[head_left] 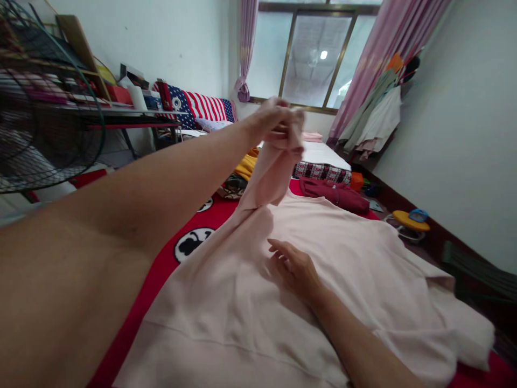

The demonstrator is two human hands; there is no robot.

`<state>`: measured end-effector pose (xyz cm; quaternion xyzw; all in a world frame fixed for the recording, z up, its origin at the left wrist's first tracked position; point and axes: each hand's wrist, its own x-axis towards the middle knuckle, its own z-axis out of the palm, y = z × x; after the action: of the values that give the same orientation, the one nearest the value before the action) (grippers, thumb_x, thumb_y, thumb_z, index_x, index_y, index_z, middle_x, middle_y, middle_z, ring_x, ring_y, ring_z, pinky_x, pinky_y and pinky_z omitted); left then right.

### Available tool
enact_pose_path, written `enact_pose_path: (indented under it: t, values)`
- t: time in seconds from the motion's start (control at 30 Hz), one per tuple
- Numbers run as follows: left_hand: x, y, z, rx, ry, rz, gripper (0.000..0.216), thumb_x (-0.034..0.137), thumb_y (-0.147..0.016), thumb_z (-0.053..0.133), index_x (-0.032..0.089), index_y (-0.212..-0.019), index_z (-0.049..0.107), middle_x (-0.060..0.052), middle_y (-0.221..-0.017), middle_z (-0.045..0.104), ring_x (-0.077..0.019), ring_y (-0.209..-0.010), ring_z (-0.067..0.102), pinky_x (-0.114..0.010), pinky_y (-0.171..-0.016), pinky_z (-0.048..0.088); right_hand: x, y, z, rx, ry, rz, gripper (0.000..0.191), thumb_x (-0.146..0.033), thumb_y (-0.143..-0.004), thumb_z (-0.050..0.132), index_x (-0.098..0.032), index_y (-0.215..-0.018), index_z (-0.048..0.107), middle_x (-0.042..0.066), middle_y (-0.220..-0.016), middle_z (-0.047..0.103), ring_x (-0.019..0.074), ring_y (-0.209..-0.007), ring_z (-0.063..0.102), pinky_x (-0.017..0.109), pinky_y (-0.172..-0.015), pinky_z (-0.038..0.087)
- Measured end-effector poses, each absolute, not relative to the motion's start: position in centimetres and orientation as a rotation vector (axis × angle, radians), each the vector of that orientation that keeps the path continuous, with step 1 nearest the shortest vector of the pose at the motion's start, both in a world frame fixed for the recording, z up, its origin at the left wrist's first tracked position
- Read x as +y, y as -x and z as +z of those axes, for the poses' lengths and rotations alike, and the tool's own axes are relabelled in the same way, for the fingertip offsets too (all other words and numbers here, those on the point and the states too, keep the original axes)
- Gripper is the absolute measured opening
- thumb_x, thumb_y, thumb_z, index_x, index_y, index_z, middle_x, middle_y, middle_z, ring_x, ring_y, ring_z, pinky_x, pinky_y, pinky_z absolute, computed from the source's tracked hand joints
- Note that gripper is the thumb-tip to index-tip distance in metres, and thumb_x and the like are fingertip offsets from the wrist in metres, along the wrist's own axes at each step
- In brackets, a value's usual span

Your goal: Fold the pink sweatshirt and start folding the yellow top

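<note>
A pale pink shirt lies spread over the red bedspread, its hem toward me and its neckline at the far side. My left hand is raised above the far left part of it, fingers closed around one sleeve, which hangs stretched between hand and shirt. Motion blurs the cuff end a little. Over the middle of the shirt is my right hand, with loosely bent fingers apart and nothing visible in them; whether it touches the cloth I cannot tell. The other sleeve lies folded at the right.
Beyond the shirt lie a dark red garment and yellow clothing. A wire-caged fan and a cluttered desk stand at left. At right are a yellow stool and hanging clothes by the wall.
</note>
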<state>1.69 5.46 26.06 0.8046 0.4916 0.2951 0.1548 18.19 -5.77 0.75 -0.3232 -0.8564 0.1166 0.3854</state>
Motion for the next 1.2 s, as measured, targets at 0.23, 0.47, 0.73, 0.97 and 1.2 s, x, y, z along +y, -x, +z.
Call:
enact_pose_path:
  t: [0.23,0.47,0.73,0.97,1.2]
  values:
    - [-0.2,-1.5,16.1,0.902,-2.546,0.629,0.087,0.039,-0.081,0.066,0.010,-0.151,0.023,-0.016,-0.156,0.030,-0.0266,-0.140,0.034,-0.033,-0.110,0.032,-5.5,-18.8,0.4,-2.156,0.921,0.382,0.044,-0.016,-0.089,0.050,-0.022,-0.132,0.047,0.011,-0.120,0.057,0.0182,-0.095,0.064,0.031,-0.079,0.058]
    - [-8.6,8.8,9.3,1.665,-2.368,-0.099,0.094,0.055,-0.063,0.072,0.020,-0.144,0.040,-0.019,-0.139,0.051,-0.0377,-0.124,0.051,-0.044,-0.097,0.044,-3.8,-19.0,0.5,-2.039,1.256,0.061,0.048,-0.010,-0.083,0.051,-0.022,-0.129,0.052,0.013,-0.137,0.047,0.0150,-0.072,0.065,0.031,-0.065,0.056]
    - [-12.0,12.3,8.5,1.710,-2.132,-0.113,0.023,0.026,-0.067,0.054,0.021,-0.085,0.067,-0.006,-0.088,0.070,-0.0276,-0.083,0.065,-0.030,-0.067,0.044,1.7,-20.4,3.0,-2.101,1.626,-0.223,0.026,-0.007,-0.081,0.051,-0.017,-0.094,0.071,0.012,-0.097,0.069,0.0186,-0.068,0.064,0.030,-0.064,0.045]
    - [-11.1,8.1,14.3,1.253,-1.681,0.324,0.023,0.035,-0.067,0.060,0.020,-0.083,0.066,0.001,-0.080,0.069,-0.0195,-0.070,0.063,-0.022,-0.053,0.040,6.8,-23.5,8.2,-1.785,1.592,-0.230,0.033,-0.011,-0.078,0.044,-0.012,-0.096,0.072,0.012,-0.089,0.072,0.0241,-0.085,0.065,0.033,-0.078,0.046]
    - [-12.1,-0.5,10.8,0.948,-1.855,0.396,0.014,0.029,-0.077,0.059,0.016,-0.077,0.064,0.000,-0.074,0.065,-0.0145,-0.069,0.060,-0.020,-0.054,0.039,8.2,-27.3,6.6,-1.503,1.584,-0.111,0.037,-0.008,-0.074,0.038,-0.011,-0.093,0.070,0.015,-0.098,0.069,0.0238,-0.095,0.060,0.037,-0.092,0.043]
